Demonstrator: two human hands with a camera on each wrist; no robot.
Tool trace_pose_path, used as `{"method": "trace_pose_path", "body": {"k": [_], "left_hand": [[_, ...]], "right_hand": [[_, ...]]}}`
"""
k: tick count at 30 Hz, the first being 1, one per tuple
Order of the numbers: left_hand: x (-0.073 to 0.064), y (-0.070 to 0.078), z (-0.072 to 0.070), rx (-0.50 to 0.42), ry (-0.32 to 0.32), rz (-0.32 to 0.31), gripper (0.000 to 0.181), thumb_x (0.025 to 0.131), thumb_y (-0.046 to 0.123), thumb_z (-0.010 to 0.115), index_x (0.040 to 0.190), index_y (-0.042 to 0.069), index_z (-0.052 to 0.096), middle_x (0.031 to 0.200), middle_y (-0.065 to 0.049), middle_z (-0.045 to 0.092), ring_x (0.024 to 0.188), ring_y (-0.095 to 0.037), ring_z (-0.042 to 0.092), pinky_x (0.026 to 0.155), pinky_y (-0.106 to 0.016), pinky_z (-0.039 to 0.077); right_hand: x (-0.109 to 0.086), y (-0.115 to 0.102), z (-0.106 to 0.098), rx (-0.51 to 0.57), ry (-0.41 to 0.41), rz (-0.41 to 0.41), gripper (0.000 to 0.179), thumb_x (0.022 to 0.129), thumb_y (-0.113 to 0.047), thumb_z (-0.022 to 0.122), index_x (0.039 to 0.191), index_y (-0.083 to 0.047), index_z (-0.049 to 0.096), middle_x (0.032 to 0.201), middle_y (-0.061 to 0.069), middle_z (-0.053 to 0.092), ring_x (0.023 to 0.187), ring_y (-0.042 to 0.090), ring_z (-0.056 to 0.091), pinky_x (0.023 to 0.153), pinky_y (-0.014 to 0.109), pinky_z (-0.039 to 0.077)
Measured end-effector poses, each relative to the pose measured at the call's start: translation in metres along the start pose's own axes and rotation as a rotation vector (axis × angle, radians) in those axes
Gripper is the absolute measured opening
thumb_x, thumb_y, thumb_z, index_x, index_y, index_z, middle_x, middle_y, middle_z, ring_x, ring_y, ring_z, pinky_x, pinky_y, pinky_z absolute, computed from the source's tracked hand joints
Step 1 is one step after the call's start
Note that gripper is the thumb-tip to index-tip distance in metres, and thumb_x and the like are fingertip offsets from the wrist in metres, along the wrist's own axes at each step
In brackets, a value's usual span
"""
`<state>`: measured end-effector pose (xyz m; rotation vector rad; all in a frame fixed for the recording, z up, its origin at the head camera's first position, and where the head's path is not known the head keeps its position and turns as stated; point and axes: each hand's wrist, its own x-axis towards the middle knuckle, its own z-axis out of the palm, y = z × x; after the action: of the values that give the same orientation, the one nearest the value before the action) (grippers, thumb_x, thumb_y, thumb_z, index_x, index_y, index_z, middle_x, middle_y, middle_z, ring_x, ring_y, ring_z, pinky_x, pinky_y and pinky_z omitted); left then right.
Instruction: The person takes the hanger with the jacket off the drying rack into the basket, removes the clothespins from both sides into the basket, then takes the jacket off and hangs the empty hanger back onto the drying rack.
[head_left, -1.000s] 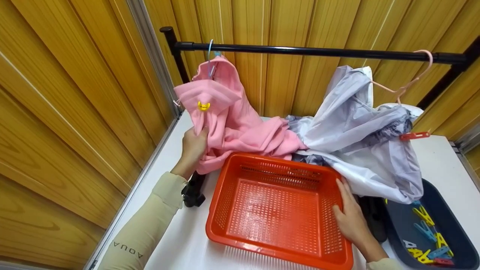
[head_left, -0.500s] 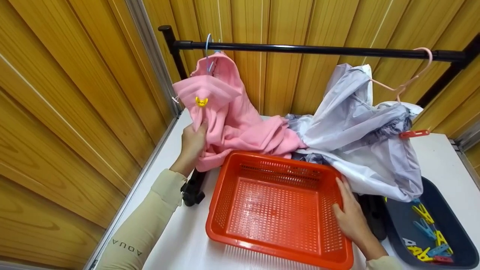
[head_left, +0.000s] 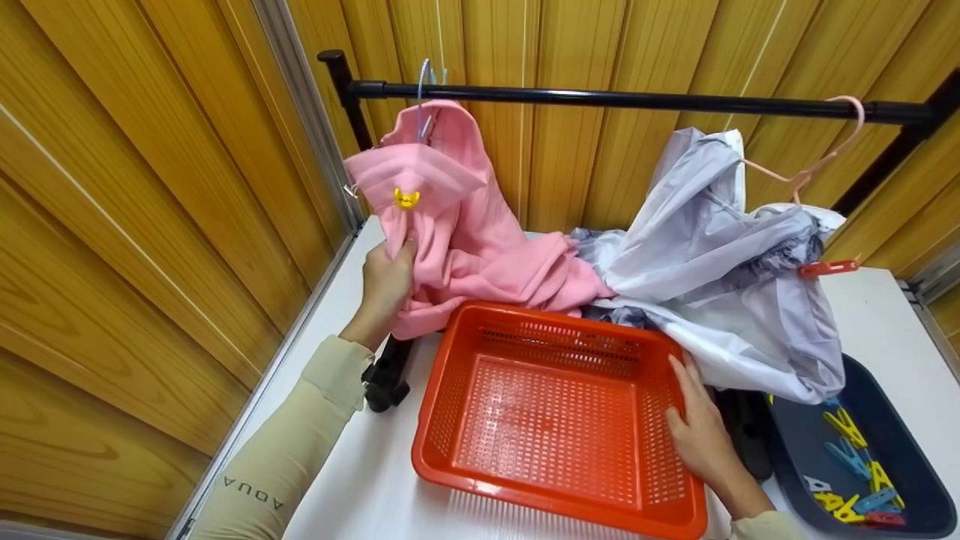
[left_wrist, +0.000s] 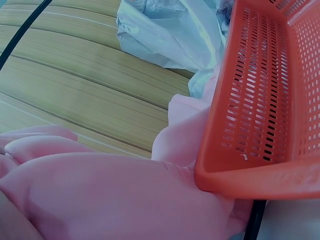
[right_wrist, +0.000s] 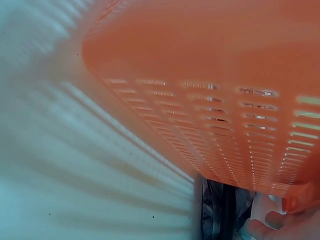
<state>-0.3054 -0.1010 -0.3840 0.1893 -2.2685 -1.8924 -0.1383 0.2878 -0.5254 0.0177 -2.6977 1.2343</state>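
My left hand [head_left: 386, 281] grips a pink garment [head_left: 495, 274] below its folded waistband, which bears a yellow ornament [head_left: 406, 199]. A light-blue hanger hook [head_left: 421, 86] rises from the garment beside the black rail [head_left: 585, 96], its tip above the bar. My right hand [head_left: 701, 435] holds the right rim of an orange-red perforated basket [head_left: 442, 420], thumb on the inner side. The basket stands tilted at the front, with nothing in it. In the left wrist view the pink cloth [left_wrist: 115, 195] runs under the basket's corner. Folds hide part of the left fingers.
A white-and-grey garment [head_left: 697, 247] hangs from a pink hanger [head_left: 817, 169], with a red clothespin [head_left: 829, 268] on it. At right, a dark blue tub [head_left: 922, 450] holds several coloured clothespins [head_left: 847, 454]. Black rack feet [head_left: 386, 379] stand on the white table [head_left: 352, 457]; wood-panelled walls enclose it.
My left hand has risen slightly with the pink garment, and the blue hook's tip now reaches higher above the rail. My right hand and the basket have stayed put.
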Motion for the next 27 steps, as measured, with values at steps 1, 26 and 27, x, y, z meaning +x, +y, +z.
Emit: {"method": "trace_pose_path", "body": {"k": [1,26,27], "left_hand": [[-0.0004,0.0001,0.0,0.016,0.007,0.013,0.03,0.095,0.034,0.057,0.082,0.007,0.059,0.056,0.004,0.046,0.044,-0.008,0.046,0.043,-0.022,0.038],[-0.0083,-0.0048,0.0001,0.114,0.0,0.192,0.029,0.093,0.032,0.062,0.087,0.004,0.062,0.067,-0.002,0.052,0.062,-0.015,0.049,0.054,-0.026,0.039],[-0.0084,-0.0052,0.0,0.12,0.001,0.197,0.028,0.093,0.032,0.062,0.086,0.004,0.062,0.067,-0.002,0.051,0.062,-0.015,0.048,0.054,-0.026,0.038]], "right_hand": [[-0.0004,0.0,0.0002,0.005,0.002,-0.004,0.074,0.087,0.01,0.049,0.153,-0.011,0.024,0.162,0.018,0.006,0.143,0.045,0.017,0.116,0.026,0.013],[0.0008,-0.003,0.0007,0.006,0.001,-0.013,0.071,0.087,0.011,0.047,0.152,-0.009,0.025,0.162,0.019,0.006,0.143,0.047,0.017,0.114,0.05,0.017],[0.0006,-0.003,0.0008,0.004,0.003,-0.015,0.071,0.087,0.011,0.047,0.152,-0.008,0.026,0.162,0.019,0.006,0.143,0.047,0.017,0.116,0.044,0.017]]}}
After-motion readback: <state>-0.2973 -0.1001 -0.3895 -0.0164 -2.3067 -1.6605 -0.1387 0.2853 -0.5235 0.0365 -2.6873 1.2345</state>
